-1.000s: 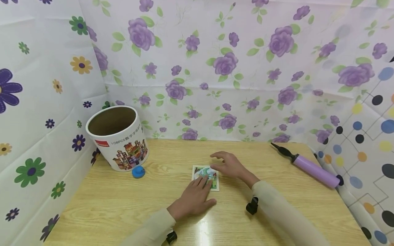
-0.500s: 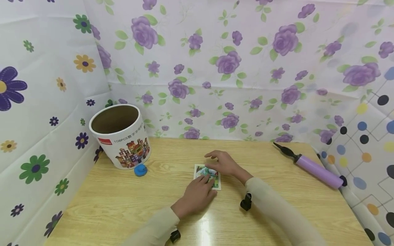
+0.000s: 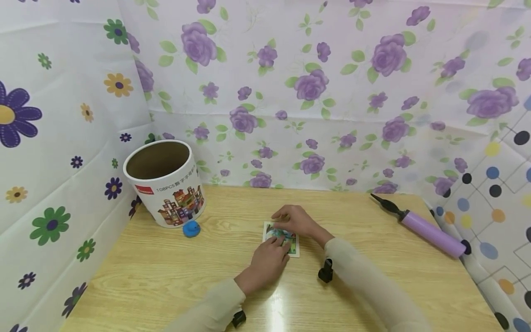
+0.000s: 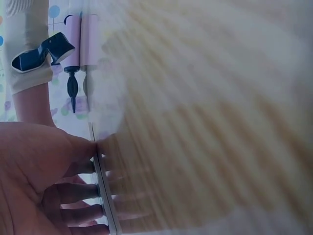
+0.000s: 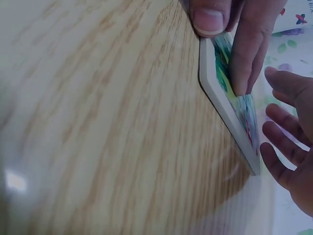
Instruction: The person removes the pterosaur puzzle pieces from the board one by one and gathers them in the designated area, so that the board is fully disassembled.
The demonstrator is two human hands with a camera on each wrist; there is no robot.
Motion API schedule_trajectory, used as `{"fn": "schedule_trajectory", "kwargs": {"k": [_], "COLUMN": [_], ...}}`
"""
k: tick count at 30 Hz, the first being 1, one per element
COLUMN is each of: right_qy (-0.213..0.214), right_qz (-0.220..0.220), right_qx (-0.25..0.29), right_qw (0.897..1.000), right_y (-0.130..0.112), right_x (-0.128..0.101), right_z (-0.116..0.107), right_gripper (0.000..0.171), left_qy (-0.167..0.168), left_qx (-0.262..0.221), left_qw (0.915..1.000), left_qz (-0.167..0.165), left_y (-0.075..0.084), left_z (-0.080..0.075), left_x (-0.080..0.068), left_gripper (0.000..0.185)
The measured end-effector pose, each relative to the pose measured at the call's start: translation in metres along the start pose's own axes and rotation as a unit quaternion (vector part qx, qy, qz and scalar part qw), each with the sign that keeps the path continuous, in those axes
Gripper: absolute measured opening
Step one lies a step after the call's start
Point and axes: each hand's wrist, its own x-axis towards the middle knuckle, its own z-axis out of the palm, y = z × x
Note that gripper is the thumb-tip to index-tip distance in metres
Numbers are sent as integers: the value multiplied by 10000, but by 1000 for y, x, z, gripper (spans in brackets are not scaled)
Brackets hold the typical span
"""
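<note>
While both hands touch it, picture card (image 3: 290,243) seemingly lies flat.

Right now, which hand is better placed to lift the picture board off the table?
Probably the right hand: its thumb and fingers already pinch the picture board at its far edge, while the left hand only rests flat fingers on it.

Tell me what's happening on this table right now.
A person has both hands on a small flat picture board lying on the wooden table. The right hand grips its far edge, thumb at the rim, and the left hand rests fingers on its near part. An open cardboard tub with a small blue piece beside it stands at the left, and a purple hand pump lies at the right.
</note>
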Motion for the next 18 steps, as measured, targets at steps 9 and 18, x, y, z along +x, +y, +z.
{"fn": "schedule_trajectory", "kwargs": {"k": [9, 18], "right_qy": [-169, -229], "right_qz": [-38, -39], "right_qx": [-345, -655], "right_qw": [9993, 9976], "right_y": [1, -1], "right_x": [7, 13], "right_z": [7, 15], "right_gripper": [34, 33], "left_qy": [-425, -409], "left_qx": [266, 316], "left_qw": [9984, 9982], "left_qz": [254, 318], "left_y": [1, -2], "left_z": [-3, -3], "left_x": [-5, -8], "left_gripper": [45, 46]}}
